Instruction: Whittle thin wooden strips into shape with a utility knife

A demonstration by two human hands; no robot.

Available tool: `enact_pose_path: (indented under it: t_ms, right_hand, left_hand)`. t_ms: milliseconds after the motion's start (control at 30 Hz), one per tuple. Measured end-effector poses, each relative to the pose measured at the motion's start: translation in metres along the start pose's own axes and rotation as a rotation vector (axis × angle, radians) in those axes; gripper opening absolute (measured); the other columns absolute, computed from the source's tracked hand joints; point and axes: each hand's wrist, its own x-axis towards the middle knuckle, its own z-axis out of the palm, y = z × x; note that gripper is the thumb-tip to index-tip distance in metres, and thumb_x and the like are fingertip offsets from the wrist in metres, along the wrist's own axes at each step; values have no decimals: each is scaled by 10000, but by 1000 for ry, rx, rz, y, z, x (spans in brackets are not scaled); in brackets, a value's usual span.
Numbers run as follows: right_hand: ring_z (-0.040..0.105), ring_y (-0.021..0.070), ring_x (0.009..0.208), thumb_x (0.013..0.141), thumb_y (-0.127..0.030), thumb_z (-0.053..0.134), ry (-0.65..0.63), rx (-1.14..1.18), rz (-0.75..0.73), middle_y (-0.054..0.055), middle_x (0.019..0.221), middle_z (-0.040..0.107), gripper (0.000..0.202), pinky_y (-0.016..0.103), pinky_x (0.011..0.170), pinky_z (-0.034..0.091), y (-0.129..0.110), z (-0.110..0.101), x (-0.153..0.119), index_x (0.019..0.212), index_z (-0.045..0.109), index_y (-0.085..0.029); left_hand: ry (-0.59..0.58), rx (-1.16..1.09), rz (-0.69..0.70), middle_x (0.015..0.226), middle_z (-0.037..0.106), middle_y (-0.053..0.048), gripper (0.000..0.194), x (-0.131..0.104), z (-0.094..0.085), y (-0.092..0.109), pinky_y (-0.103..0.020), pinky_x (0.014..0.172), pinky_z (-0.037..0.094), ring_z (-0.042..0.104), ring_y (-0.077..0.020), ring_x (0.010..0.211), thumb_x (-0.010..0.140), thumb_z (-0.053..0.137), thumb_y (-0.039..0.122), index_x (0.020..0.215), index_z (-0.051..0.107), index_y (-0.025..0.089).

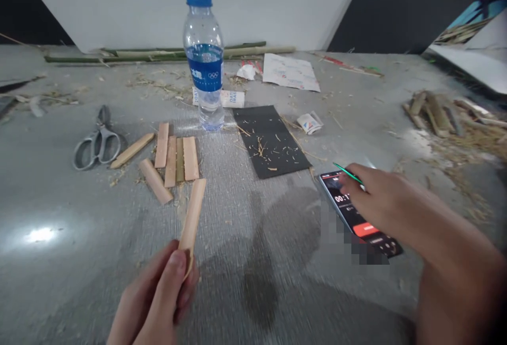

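Wooden, a pale strip (193, 213) juts from the left hand (164, 284) near other slats (171, 161), pinched low — presumably to leave its length free; the right hand (382, 192) apparently pinches a green stick (348, 173) over the phone (362, 227) — perhaps angled outward so touching is unhindered.

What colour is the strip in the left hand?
Pale tan; the strip in the left hand shows best in the head view.

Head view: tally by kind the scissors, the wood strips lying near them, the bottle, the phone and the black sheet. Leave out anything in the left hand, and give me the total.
Scissors: 1
Wood strips: 6
Bottle: 1
Phone: 1
Black sheet: 1
Total: 10
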Motion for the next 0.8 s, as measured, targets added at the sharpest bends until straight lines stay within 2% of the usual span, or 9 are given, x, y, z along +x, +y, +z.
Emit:
enact_pose_path:
  t_ms: [67,233,533,800]
  right_hand:
    - [353,174,471,927,-424,471,4,-107,59,28,546,462,275,347,570,199,-2,2,4,724,542,-252]
    - [496,200,574,973,-393,379,-61,-113,22,52,686,593,267,329,580,293,-14,6,16,880,577,-241]
    - [617,228,634,908,-423,403,-202,-108,77,69,774,712,310,339,599,394,8,-9,13,780,622,-245]
    - [597,238,597,857,-392,418,-171,-167,147,67,684,677,282,350,578,378,8,-19,12,735,627,-247]
  left_hand:
    - [38,-5,24,539,442,17,455,-2,4,2,-244,397,410,369,-118,454,833,605,602,604,482,229]
    - [103,-17,96,545,422,22,461,-4,10,6,-231,407,394,370,-114,470,865,584,581,598,467,223]
    - [78,-91,41,544,448,23,447,-4,4,3,-215,409,397,388,-106,464,832,644,570,609,499,212]
    - [-1,-55,27,521,456,17,461,1,-3,0,-218,402,403,399,-108,446,843,625,571,579,515,209]
